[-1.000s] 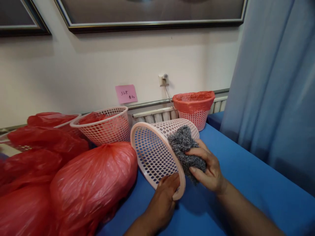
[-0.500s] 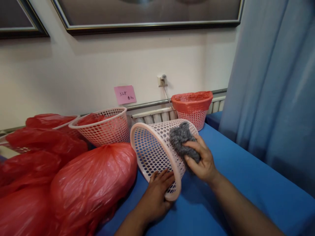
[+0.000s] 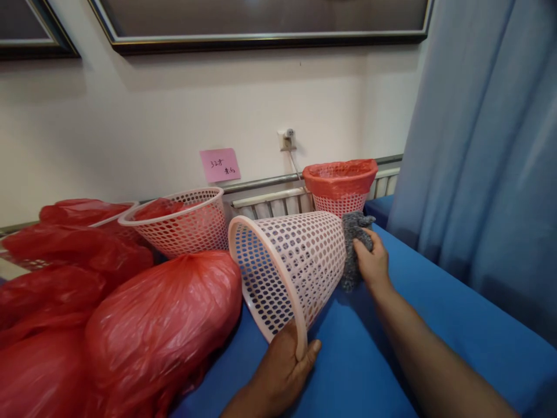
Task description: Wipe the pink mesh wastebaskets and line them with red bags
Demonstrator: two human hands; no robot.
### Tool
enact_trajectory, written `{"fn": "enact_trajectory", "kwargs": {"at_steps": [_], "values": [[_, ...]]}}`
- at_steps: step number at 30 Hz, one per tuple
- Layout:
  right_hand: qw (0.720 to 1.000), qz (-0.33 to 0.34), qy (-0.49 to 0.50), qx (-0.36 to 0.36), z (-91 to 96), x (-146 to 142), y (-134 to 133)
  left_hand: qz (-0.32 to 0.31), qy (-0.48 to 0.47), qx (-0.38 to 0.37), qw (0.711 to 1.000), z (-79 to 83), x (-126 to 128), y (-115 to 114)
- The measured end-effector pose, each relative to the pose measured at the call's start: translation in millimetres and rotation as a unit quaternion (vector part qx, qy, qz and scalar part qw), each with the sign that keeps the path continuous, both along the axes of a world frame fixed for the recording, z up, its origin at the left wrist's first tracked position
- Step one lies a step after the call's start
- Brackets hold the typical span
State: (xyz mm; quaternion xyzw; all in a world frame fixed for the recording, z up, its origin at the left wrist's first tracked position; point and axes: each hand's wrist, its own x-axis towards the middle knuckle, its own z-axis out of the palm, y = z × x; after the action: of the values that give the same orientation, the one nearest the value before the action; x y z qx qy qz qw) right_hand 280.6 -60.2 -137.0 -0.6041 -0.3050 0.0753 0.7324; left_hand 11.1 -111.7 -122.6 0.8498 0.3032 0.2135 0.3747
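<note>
A pale pink basket (image 3: 304,238) lies on its side on the blue tabletop (image 3: 456,325), between two hands.
Its thick, smooth rim frames a wide mouth facing left and toward the viewer, and its perforated wall narrows to a base at the right; a swollen red bag (image 3: 169,325) crowds the mouth's left side, whether touching cannot be told, while a second basket (image 3: 204,226) stands behind that bag and a red-lined basket (image 3: 342,203) stands upright behind the base, near the radiator (image 3: 270,204); the left hand (image 3: 282,366) clasps the lower rim, thumb outside, its other fingers mostly hidden within the mouth, and the right hand (image 3: 375,261) pinches a fuzzy gray cloth (image 3: 351,264) between thumb and curled fingers, against the base.
</note>
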Motion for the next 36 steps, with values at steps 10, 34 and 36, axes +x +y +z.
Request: {"fn": "enact_trajectory", "kwargs": {"at_steps": [10,34,36], "values": [[0.933,0.209,-0.255,0.147,29.0,-49.8,-52.7,-0.056,0.081,0.125,0.987,-21.4,-2.3,23.0],[0.961,0.127,-0.231,0.08,32.7,-44.5,-47.9,-0.002,0.018,0.121,0.992,-21.2,-1.7,23.1],[0.922,0.217,-0.29,0.138,41.9,-66.3,-69.5,-0.005,0.02,0.123,0.992,-18.7,0.5,24.3]]}}
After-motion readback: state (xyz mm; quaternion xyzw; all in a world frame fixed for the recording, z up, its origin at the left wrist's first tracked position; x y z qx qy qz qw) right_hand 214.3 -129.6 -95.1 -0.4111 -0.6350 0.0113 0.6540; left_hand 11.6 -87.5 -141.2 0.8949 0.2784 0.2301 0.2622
